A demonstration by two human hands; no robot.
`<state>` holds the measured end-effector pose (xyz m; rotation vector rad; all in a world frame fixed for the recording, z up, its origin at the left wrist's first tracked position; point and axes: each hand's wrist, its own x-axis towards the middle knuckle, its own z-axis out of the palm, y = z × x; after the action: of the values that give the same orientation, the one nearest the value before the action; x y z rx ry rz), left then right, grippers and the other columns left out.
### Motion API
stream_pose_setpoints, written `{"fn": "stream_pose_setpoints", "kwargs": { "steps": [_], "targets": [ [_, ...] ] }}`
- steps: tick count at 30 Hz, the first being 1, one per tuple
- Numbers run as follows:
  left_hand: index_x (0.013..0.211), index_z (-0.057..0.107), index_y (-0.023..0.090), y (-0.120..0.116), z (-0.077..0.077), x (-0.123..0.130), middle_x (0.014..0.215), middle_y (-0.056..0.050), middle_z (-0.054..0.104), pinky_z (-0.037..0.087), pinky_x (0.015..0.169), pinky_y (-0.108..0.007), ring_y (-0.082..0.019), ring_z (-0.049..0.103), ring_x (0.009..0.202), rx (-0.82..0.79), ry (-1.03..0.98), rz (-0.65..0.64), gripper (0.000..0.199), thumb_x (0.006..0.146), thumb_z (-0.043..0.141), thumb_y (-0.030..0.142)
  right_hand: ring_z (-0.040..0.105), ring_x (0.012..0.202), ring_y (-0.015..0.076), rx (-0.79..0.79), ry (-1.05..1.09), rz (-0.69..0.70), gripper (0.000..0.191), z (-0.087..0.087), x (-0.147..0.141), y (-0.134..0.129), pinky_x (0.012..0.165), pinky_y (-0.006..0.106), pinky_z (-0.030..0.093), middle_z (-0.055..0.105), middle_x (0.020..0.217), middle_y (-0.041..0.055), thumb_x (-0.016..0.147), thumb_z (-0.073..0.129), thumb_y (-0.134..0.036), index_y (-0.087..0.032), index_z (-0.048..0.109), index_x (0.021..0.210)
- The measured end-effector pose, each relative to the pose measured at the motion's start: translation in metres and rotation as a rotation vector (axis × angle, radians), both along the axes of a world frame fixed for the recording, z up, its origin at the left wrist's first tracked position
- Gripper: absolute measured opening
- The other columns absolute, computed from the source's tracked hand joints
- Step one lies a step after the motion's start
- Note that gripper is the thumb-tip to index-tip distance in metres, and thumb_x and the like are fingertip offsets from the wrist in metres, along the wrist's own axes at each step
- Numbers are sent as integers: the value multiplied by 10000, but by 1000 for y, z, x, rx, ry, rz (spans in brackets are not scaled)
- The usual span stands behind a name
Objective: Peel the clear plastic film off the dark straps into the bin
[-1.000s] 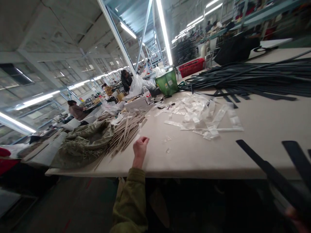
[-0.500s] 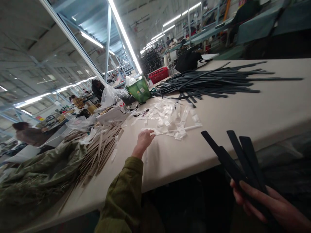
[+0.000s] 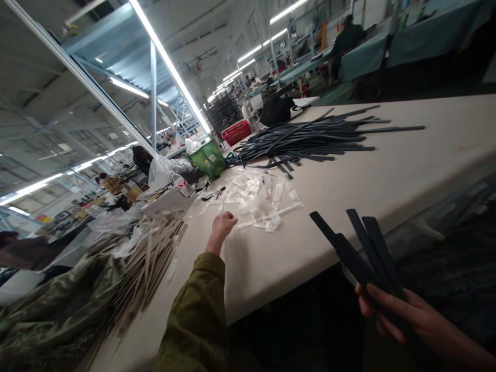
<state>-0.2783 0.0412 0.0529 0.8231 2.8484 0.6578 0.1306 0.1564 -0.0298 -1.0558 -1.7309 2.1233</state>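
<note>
My left hand is closed, thumb and fingers drawn together, over the table beside the near left edge of a loose pile of clear and white plastic strips. Whatever lies between those fingers is too small to make out. At the lower right, past the table's front edge, my right hand grips several flat black strips. Their squared ends fan out up and to the left.
A heap of long dark strips lies behind the plastic pile. A green bag and a red basket stand at the back. Brown strips and camouflage-like cloth cover the left end of the table.
The fingers of my left hand, spread over the edge of the plastic pile before, have closed. My right hand keeps its hold on the black strips. The view has swung to the right.
</note>
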Motion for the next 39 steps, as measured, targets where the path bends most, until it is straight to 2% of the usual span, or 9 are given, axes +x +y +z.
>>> {"fn": "stream_pose_setpoints", "kwargs": {
  "steps": [4,7,11,15,18,20,25,34,39],
  "targets": [
    [725,551,196,-12,4,54,790,-52,722,523,725,-305,-202,705,787,377,-268,-17,263,769,616,447,473,449,214,-51,99,18,450,18,-7,5,570,435,459,439,454,33,763,574,-733,-324,761,757],
    [738,526,196,-27,-8,112,802,-44,712,546,701,-299,-180,707,722,607,-481,-38,415,709,649,592,507,495,215,-28,124,98,546,31,-21,7,640,416,476,427,440,-7,778,588,-712,-236,785,961],
    [721,558,178,-46,-32,183,706,11,669,520,623,-238,-118,655,584,958,-926,17,416,622,826,480,452,444,140,-106,191,287,708,34,-51,4,613,320,475,467,428,-51,721,684,-689,-117,723,1136],
    [796,628,164,-55,-49,224,647,33,653,520,616,-220,-94,622,546,997,-1141,43,368,656,843,428,459,430,117,-225,257,488,700,32,-77,0,607,279,487,490,427,-66,718,715,-677,-113,712,1134],
    [892,666,156,-59,-56,239,608,39,646,521,616,-222,-98,616,535,977,-1189,82,412,641,852,425,467,438,103,-267,314,545,656,38,-89,-1,650,272,503,475,425,-82,742,711,-661,-119,717,1112],
    [874,670,159,-62,-59,243,625,29,665,519,630,-225,-108,633,562,972,-1178,78,394,642,852,421,455,428,83,-200,353,534,589,44,-94,-2,608,252,487,528,474,-71,747,724,-625,-123,731,1056],
    [823,693,162,-70,-63,240,830,-29,748,510,758,-227,-152,693,810,960,-1110,28,327,671,846,408,472,414,49,49,366,401,410,52,-104,-3,430,225,360,730,839,32,694,779,-511,-135,729,850],
    [785,694,161,-78,-65,247,651,-12,700,479,638,-223,-122,619,612,781,-1093,-76,303,660,840,395,487,414,54,188,364,277,354,56,-117,10,413,207,388,732,759,27,662,784,-450,-142,734,829],
    [805,761,145,-86,-52,242,650,-41,714,477,602,-236,-128,609,565,530,-1067,-219,278,728,776,412,489,430,60,190,348,238,349,51,-121,16,404,198,393,718,722,10,627,805,-430,-149,737,822]
  ]
}}
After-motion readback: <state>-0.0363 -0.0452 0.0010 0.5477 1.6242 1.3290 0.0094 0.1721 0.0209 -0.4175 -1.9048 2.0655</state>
